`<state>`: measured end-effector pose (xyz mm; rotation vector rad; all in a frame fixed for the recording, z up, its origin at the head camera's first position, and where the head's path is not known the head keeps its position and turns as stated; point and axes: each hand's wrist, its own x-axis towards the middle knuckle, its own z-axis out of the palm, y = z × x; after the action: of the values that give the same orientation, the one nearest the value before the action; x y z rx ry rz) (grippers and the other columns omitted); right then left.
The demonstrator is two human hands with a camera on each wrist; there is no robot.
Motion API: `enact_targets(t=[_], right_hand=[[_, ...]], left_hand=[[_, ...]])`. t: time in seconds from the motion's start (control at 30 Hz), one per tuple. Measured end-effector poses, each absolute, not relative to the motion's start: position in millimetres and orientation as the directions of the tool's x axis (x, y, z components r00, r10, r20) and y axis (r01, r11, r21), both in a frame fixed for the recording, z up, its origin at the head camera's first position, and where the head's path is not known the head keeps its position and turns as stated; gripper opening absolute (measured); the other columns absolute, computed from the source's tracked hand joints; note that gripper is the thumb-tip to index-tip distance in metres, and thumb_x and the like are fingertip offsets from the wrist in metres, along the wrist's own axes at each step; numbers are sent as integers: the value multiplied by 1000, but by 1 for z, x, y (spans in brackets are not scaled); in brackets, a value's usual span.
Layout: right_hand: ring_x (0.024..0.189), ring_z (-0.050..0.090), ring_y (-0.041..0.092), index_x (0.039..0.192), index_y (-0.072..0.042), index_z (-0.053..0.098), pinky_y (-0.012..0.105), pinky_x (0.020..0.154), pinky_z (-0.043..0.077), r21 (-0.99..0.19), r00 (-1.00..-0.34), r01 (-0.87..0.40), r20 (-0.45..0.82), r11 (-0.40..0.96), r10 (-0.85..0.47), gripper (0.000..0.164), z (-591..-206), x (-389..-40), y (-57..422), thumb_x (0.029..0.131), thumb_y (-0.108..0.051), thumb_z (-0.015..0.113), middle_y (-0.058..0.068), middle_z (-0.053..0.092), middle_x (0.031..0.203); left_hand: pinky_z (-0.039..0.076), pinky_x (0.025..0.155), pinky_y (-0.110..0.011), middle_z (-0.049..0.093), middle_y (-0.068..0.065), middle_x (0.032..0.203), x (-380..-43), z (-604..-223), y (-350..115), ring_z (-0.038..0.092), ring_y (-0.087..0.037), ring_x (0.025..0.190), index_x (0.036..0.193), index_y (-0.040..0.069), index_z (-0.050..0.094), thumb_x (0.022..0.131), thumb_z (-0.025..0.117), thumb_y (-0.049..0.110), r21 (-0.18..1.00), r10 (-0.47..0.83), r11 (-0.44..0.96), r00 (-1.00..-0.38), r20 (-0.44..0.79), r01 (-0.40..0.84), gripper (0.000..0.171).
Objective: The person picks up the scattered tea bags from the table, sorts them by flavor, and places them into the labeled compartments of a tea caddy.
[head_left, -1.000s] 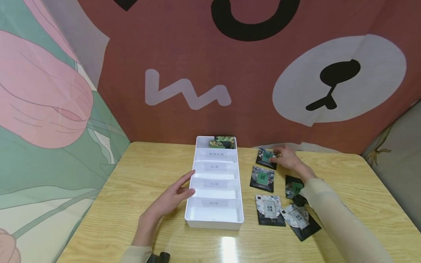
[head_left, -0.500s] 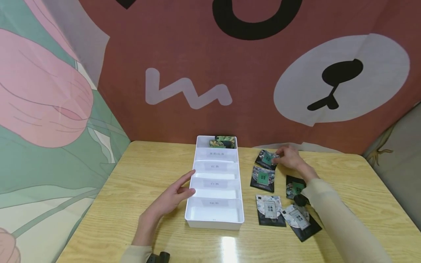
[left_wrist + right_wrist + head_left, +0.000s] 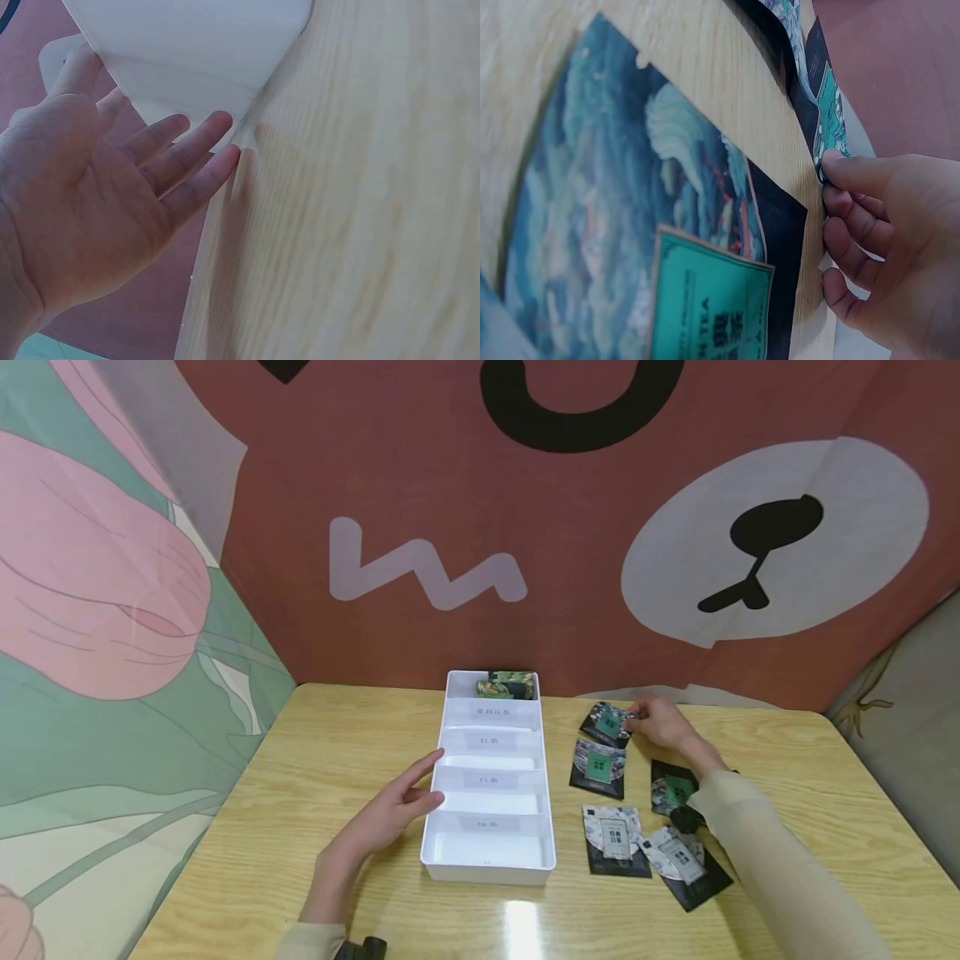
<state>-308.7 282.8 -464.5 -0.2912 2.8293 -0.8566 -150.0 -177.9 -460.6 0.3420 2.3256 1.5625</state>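
Note:
At the far end of the row, my right hand [image 3: 663, 727] pinches the right edge of a dark tea sachet [image 3: 604, 725] with a green label. In the right wrist view the thumb lies on that sachet [image 3: 827, 112], the other fingers bent beneath it. My left hand [image 3: 388, 812] touches the left side of a long white divided box [image 3: 487, 875], fingers extended. The left wrist view shows the left fingers [image 3: 184, 150] spread along the box's wall [image 3: 187, 52]. Just nearer than the pinched sachet lies another green-labelled sachet [image 3: 597, 768].
Two sachets with pale labels lie near the front, one straight [image 3: 617, 841] and one slanted [image 3: 686, 866]. A green-labelled sachet [image 3: 671, 787] lies partly under the right forearm. Green patterned packets [image 3: 508, 685] sit in the box's far compartment. A printed cloth [image 3: 420, 643] hangs behind the table.
The far sachet has turned slightly and shifted a little left, its near edge now by the sachet below. My right fingers have moved from over its label to its right edge. The left hand stays put.

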Motion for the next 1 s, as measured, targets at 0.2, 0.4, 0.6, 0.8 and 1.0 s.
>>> enact_targets(t=[0.2, 0.4, 0.6, 0.8, 1.0], right_hand=[[77, 56, 21, 103, -1, 66, 36, 69, 46, -559, -965, -168, -74, 812, -251, 16, -463, -305, 284, 100, -16, 60, 13, 66, 94], [83, 61, 24, 113, 0, 67, 42, 72, 51, -569, -969, -200, -7, 798, -247, 23, -461, -302, 285, 102, -17, 57, 17, 68, 101], [75, 59, 23, 112, -4, 71, 36, 66, 47, -570, -968, -246, 106, 784, -227, 24, -460, -303, 287, 102, -21, 58, 14, 69, 95], [79, 58, 23, 115, -6, 70, 35, 66, 45, -584, -970, -243, 157, 775, -186, 30, -458, -302, 287, 103, -29, 56, 15, 69, 104], [79, 57, 23, 118, -8, 69, 34, 64, 46, -603, -973, -229, 165, 764, -162, 31, -455, -301, 284, 103, -31, 55, 14, 69, 104]], left_hand=[[43, 107, -46, 23, -2, 164, -150, -461, -178, 56, -27, 127, 155, 41, 27, 99, 60, 42, 923, 361, 384, -923, -135, 16, 65], [43, 107, -46, 23, -1, 164, -150, -461, -178, 56, -27, 126, 155, 41, 27, 99, 59, 42, 924, 365, 382, -921, -136, 15, 65], [43, 107, -46, 24, -2, 164, -150, -461, -178, 56, -27, 126, 155, 42, 28, 99, 60, 40, 925, 364, 379, -921, -136, 13, 64], [42, 106, -45, 24, -1, 164, -151, -462, -178, 57, -26, 126, 154, 42, 28, 99, 60, 41, 924, 367, 382, -921, -130, 21, 64], [43, 106, -45, 24, -2, 164, -150, -462, -178, 56, -27, 126, 155, 42, 28, 100, 60, 39, 924, 370, 380, -922, -118, 34, 64]])
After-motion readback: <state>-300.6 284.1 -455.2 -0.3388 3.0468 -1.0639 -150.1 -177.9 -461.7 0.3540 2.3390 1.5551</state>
